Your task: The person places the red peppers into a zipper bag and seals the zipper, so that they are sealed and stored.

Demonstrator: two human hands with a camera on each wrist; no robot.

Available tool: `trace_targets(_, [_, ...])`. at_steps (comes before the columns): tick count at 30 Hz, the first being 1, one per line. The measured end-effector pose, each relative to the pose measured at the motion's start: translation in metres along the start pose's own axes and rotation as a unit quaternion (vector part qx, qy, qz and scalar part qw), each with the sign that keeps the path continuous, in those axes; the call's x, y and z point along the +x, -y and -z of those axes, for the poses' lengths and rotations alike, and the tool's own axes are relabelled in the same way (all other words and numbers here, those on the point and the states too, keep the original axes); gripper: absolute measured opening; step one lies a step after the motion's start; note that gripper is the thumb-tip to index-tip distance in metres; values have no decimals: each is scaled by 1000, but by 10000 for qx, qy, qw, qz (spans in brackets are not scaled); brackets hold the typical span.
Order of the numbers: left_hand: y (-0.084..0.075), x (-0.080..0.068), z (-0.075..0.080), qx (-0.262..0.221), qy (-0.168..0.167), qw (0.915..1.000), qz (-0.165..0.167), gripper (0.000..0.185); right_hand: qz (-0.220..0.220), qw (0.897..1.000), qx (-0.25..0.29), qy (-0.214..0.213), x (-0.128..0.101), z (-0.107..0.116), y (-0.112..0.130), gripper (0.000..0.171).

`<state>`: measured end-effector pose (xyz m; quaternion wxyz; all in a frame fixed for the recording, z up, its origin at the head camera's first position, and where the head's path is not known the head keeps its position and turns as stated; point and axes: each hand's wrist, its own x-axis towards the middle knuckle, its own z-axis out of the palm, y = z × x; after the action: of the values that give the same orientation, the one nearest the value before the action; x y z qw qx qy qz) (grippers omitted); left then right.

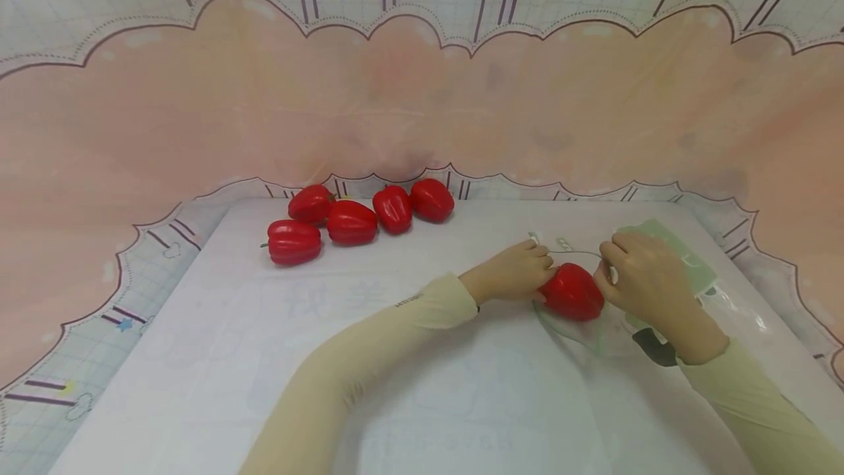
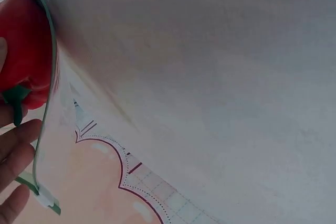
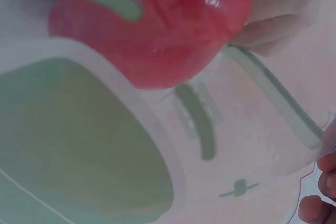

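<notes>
At the right of the table, my left hand holds a red bell pepper, thumb on its side and a finger by its green stem. The pepper sits inside the open mouth of a clear zip bag with green printing, whose green rim curves around it. My right hand pinches the bag's edge on the right side of the mouth. Through the clear film in the right wrist view, the pepper shows above the bag's green panel, and fingertips show at the far right.
Several more red bell peppers lie grouped at the table's back left. The table has a white cover. A patterned peach curtain stands behind it. A dark patch shows beside my right wrist.
</notes>
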<state>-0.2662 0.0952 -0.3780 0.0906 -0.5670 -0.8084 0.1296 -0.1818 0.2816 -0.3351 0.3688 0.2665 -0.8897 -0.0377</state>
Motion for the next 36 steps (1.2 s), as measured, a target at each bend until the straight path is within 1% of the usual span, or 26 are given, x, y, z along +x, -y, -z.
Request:
trace_targets(3, [-1,1,-2,150,-55,9999,-25,47,20,10000,-7,-19,0,-1,0,11])
trace_targets(8, [1,0,-3,55,-145,9999,63,47,-19,10000,23,-48,0,-2,0,10])
trace_targets(10, [2,-3,-2,30,-226,9997,105,46,-29,10000,35,-70,0,-2,0,9])
trace_targets(14, [6,-9,1,149,-456,9988,102,45,-55,10000,24,-49,-1,-3,0,10])
trace_targets(19, [12,-21,4,85,-693,9974,178,47,-129,9998,23,130,1,-3,1,12])
trace_targets(23, [17,-32,6,-114,-772,9964,332,49,-53,9997,27,239,3,-3,1,13])
trace_targets(26, [23,-41,5,-134,-871,9951,440,48,12,9990,-20,441,6,-3,1,14])
trace_targets(30, [30,-53,5,-36,-1145,9919,549,47,67,9974,-48,717,9,-3,3,17])
trace_targets(36, [41,-70,8,-50,-1502,9859,734,46,134,9970,57,756,10,-4,5,15])
